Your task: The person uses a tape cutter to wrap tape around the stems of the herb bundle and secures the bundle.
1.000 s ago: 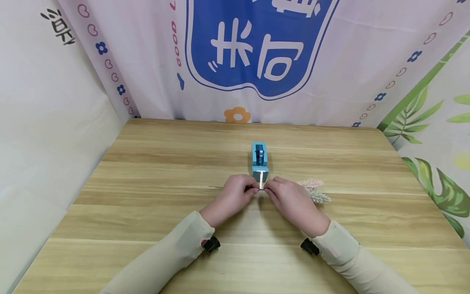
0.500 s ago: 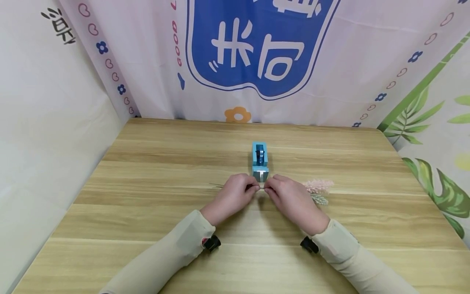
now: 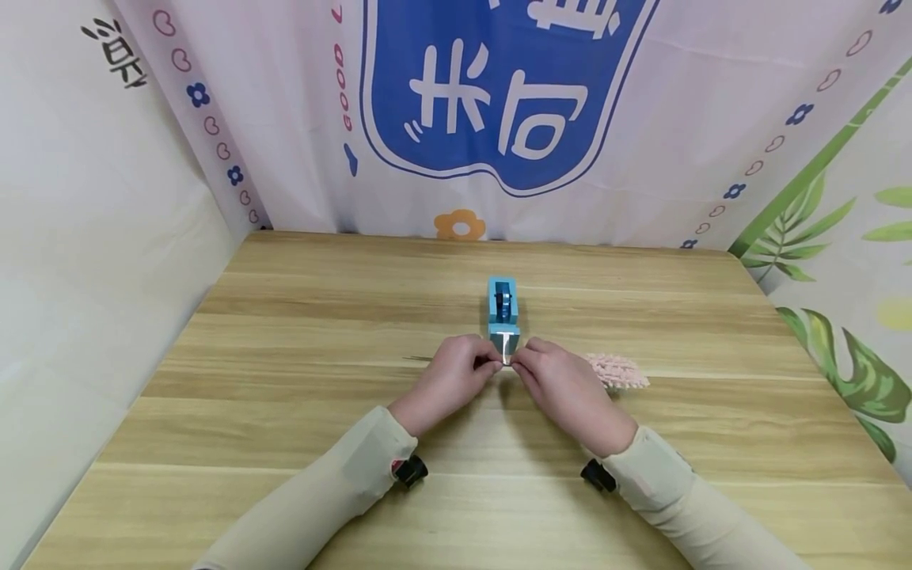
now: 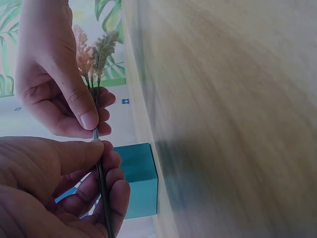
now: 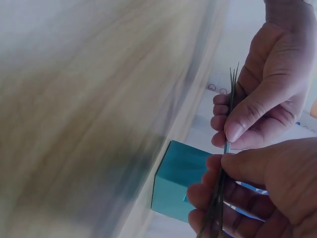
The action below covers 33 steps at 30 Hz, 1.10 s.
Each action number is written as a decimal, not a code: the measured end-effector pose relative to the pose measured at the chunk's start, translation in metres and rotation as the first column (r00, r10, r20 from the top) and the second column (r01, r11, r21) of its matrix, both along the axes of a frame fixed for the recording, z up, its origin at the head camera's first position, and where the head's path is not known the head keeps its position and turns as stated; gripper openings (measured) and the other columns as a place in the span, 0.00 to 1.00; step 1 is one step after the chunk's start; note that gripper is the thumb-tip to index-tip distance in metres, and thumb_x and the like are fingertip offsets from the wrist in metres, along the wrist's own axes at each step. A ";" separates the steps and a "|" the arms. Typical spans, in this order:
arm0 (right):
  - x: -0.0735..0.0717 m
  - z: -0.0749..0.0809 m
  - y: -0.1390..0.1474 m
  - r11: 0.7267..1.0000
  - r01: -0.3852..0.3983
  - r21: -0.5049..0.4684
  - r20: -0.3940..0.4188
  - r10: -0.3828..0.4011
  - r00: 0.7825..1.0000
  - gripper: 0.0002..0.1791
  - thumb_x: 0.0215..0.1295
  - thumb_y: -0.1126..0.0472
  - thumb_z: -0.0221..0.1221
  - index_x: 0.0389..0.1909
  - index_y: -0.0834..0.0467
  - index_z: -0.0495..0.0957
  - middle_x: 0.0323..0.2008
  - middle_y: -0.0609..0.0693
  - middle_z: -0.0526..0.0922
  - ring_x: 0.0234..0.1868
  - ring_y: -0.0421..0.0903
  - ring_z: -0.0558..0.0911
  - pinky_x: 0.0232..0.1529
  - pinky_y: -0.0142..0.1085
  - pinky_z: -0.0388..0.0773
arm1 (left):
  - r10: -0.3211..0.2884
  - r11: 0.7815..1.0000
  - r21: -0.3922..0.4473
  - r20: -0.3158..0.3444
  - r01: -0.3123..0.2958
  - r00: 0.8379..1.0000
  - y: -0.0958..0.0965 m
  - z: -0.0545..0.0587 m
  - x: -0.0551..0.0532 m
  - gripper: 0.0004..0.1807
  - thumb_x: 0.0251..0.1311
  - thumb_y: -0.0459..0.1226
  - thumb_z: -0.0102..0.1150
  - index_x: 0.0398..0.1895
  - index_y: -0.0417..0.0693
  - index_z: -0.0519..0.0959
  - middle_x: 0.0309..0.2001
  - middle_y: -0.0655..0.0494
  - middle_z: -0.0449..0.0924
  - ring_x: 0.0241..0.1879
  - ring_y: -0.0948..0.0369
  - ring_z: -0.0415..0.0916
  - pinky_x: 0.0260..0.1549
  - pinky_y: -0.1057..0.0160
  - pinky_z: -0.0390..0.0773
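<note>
In the head view, my left hand (image 3: 456, 368) and right hand (image 3: 559, 388) meet in front of a light-blue tape dispenser (image 3: 503, 305). Both pinch one thin bundle of dark flower stems (image 5: 233, 84), fingertips close together. Fluffy pink flower heads (image 3: 617, 372) stick out past my right hand; a grey-green head (image 4: 105, 49) shows beside the pink in the left wrist view. The bare stem ends point out left of my left hand. From the dispenser's front a shiny strip of tape (image 3: 507, 346) runs to the stems between my fingertips.
The wooden table (image 3: 321, 317) carries all of this. Behind it hangs a white curtain (image 3: 299, 158) with a blue printed panel. A leaf-patterned cloth (image 3: 841, 261) borders the right side. Small black cameras (image 3: 409, 472) sit at both wrists.
The flower bunch has turned between my fingers: pink heads now cover the grey-green ones in the head view. The tape strip, short half a second ago, again reaches the stems. My hands barely shift.
</note>
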State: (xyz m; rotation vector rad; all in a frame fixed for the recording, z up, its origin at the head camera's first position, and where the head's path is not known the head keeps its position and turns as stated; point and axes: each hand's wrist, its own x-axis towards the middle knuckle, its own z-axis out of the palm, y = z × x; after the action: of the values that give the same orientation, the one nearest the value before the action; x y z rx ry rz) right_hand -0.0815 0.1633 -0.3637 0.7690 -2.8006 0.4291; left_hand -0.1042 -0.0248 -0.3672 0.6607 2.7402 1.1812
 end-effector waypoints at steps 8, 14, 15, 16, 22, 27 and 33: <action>-0.002 0.002 0.001 1.000 0.021 -0.005 0.032 -0.021 0.999 0.05 0.74 0.62 0.63 0.41 0.56 0.88 0.33 0.45 0.86 0.26 0.35 0.76 0.29 0.31 0.78 | -0.007 0.999 -0.039 0.028 0.009 1.000 0.000 -0.001 -0.003 0.10 0.74 0.35 0.61 0.41 0.39 0.89 0.38 0.50 0.90 0.32 0.63 0.77 0.35 0.66 0.78; -0.004 0.000 0.000 1.000 0.013 -0.027 0.010 -0.013 1.000 0.03 0.73 0.62 0.64 0.38 0.55 0.84 0.31 0.46 0.84 0.25 0.35 0.72 0.25 0.29 0.72 | -0.009 1.000 -0.011 0.024 0.009 1.000 -0.001 -0.002 -0.006 0.08 0.73 0.33 0.62 0.40 0.39 0.89 0.39 0.48 0.90 0.34 0.62 0.77 0.36 0.65 0.79; -0.004 0.000 0.000 0.999 0.012 -0.030 0.007 -0.012 1.000 0.02 0.73 0.62 0.65 0.38 0.55 0.84 0.31 0.46 0.83 0.25 0.36 0.72 0.25 0.28 0.72 | -0.007 1.000 -0.006 0.018 0.007 1.000 0.000 -0.002 -0.007 0.07 0.72 0.33 0.62 0.40 0.40 0.89 0.39 0.48 0.90 0.34 0.62 0.77 0.35 0.65 0.78; -0.004 0.000 0.000 0.999 0.011 -0.033 0.003 -0.011 1.000 0.02 0.73 0.62 0.65 0.38 0.55 0.83 0.31 0.46 0.83 0.25 0.36 0.72 0.25 0.28 0.72 | -0.003 1.000 -0.003 0.015 0.003 1.000 0.000 -0.002 -0.007 0.07 0.72 0.33 0.63 0.40 0.40 0.89 0.38 0.49 0.90 0.34 0.62 0.77 0.35 0.65 0.78; -0.005 0.001 0.000 0.999 0.016 -0.040 0.009 -0.016 1.000 0.05 0.74 0.62 0.62 0.43 0.58 0.86 0.35 0.48 0.86 0.28 0.37 0.77 0.28 0.31 0.77 | 0.022 1.000 0.010 0.009 -0.022 1.000 0.002 0.000 -0.008 0.05 0.70 0.32 0.65 0.39 0.40 0.89 0.37 0.52 0.89 0.34 0.62 0.76 0.35 0.66 0.77; -0.007 0.000 0.000 0.999 0.014 -0.038 -0.012 -0.014 1.000 0.05 0.74 0.62 0.63 0.42 0.57 0.88 0.37 0.47 0.87 0.33 0.40 0.84 0.35 0.36 0.84 | 0.026 1.000 0.016 0.000 -0.026 1.000 0.002 0.001 -0.007 0.04 0.69 0.31 0.66 0.39 0.41 0.89 0.38 0.52 0.89 0.34 0.63 0.77 0.34 0.67 0.78; -0.008 -0.002 0.001 0.999 0.013 -0.046 -0.024 -0.015 1.000 0.04 0.73 0.62 0.65 0.40 0.56 0.87 0.36 0.47 0.86 0.31 0.39 0.82 0.32 0.35 0.82 | 0.025 1.000 0.004 -0.007 -0.025 1.000 0.002 0.001 -0.006 0.07 0.71 0.32 0.63 0.40 0.39 0.89 0.38 0.51 0.89 0.33 0.63 0.76 0.33 0.67 0.77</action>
State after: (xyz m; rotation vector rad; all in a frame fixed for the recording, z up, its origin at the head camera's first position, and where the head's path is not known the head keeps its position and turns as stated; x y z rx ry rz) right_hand -0.0900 0.1640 -0.3656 0.7394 -2.7621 0.4762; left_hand -0.1105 -0.0223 -0.3664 0.6338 2.7604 1.1917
